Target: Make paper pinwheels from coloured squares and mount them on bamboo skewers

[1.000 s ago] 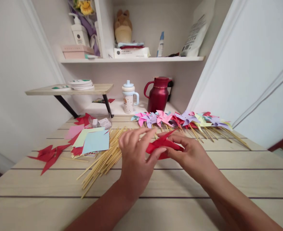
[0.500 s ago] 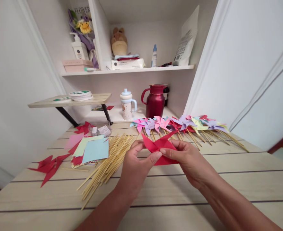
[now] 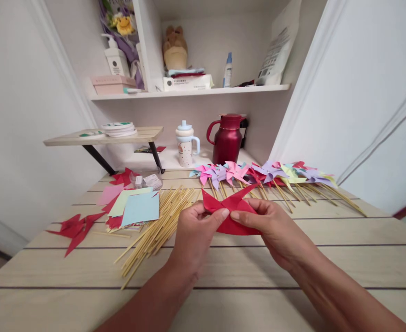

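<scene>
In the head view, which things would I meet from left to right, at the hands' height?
Loose red cut paper, light blue sheet, left hand, held red paper, right hand.

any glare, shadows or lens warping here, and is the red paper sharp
Head view: soft highlights on the red vacuum jug; a faint, diffuse shadow on the wooden table below the hands; upright edges at both sides flare outward, suggesting wide-angle stretch; the red paper between left hand and right hand looks fairly crisp.
</scene>
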`<action>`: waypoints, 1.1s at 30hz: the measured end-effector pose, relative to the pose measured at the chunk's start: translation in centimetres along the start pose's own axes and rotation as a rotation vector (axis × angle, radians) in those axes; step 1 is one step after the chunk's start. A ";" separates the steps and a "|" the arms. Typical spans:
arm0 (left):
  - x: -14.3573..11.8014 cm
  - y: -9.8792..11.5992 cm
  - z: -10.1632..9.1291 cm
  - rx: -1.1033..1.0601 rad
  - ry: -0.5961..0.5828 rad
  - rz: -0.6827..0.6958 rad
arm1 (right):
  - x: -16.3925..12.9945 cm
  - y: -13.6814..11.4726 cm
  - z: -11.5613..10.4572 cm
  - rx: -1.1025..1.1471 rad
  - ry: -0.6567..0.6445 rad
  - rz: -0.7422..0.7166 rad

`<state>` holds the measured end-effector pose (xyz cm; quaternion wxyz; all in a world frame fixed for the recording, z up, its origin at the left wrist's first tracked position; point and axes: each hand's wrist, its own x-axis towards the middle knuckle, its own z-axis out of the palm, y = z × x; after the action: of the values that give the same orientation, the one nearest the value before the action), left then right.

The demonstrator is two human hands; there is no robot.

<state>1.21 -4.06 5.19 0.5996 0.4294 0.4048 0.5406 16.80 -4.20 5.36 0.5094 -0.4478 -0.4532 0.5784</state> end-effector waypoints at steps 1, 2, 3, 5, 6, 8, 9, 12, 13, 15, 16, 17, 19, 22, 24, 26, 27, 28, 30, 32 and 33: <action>0.0 0.0 0.0 0.003 0.013 -0.012 | 0.0 0.1 0.0 -0.001 -0.002 0.005; 0.0 0.0 0.1 0.011 0.026 -0.026 | 0.0 0.2 0.1 -0.003 -0.004 0.007; 0.0 0.0 0.1 0.023 0.039 -0.042 | 0.0 0.3 0.1 -0.008 -0.004 0.003; 0.0 0.0 0.1 0.046 0.063 -0.075 | 0.1 0.6 0.1 -0.030 -0.007 -0.020; 0.1 0.0 0.1 0.052 0.073 -0.093 | 0.1 0.7 0.1 -0.039 -0.006 -0.040; 0.2 -0.2 -0.1 0.046 0.090 -0.134 | 0.2 0.7 -0.1 -0.053 0.004 -0.081; 0.3 -0.3 -0.3 0.034 0.097 -0.158 | 0.2 0.7 -0.2 -0.062 0.021 -0.098; 0.9 -0.7 -0.8 -0.015 0.106 -0.202 | 0.5 0.4 -0.9 -0.124 0.109 -0.146; 1.1 -0.8 -1.0 -0.028 0.107 -0.205 | 0.6 0.3 -1.2 -0.151 0.133 -0.165; 1.4 -0.9 -1.4 -0.045 0.111 -0.196 | 0.7 0.0 -1.8 -0.190 0.147 -0.232; 1.5 -0.9 -1.5 -0.053 0.108 -0.194 | 0.7 -0.1 -2.0 -0.216 0.136 -0.267; 1.6 -0.8 -1.6 -0.060 0.102 -0.198 | 0.6 -0.3 -2.3 -0.246 0.115 -0.294; 1.5 -0.4 -1.7 -0.071 0.074 -0.225 | 0.5 -0.5 -2.5 -0.312 0.059 -0.313; 1.2 0.1 -1.6 -0.091 0.021 -0.276 | 0.4 -0.6 -2.5 -0.364 -0.035 -0.287; 1.1 0.5 -1.6 -0.108 0.002 -0.302 | 0.5 -0.5 -2.4 -0.367 -0.088 -0.282; 1.1 0.6 -1.7 -0.105 0.003 -0.309 | 0.5 -0.4 -2.3 -0.365 -0.113 -0.280; 1.2 0.7 -1.7 -0.097 0.008 -0.307 | 0.6 -0.3 -2.4 -0.364 -0.114 -0.277; 1.3 0.7 -1.9 -0.092 0.010 -0.303 | 0.6 -0.3 -2.4 -0.364 -0.112 -0.273; 1.6 0.7 -2.1 -0.092 0.009 -0.297 | 0.7 -0.4 -2.5 -0.364 -0.109 -0.264; 1.9 0.6 -2.4 -0.096 0.003 -0.308 | 0.8 -0.4 -2.7 -0.359 -0.121 -0.259; 2.0 0.6 -2.4 -0.096 0.000 -0.318 | 0.8 -0.4 -2.8 -0.352 -0.130 -0.258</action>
<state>-1.12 -1.84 5.02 0.6974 0.3307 0.4414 0.4577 19.55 -3.19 5.23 0.4627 -0.4299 -0.6327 0.4481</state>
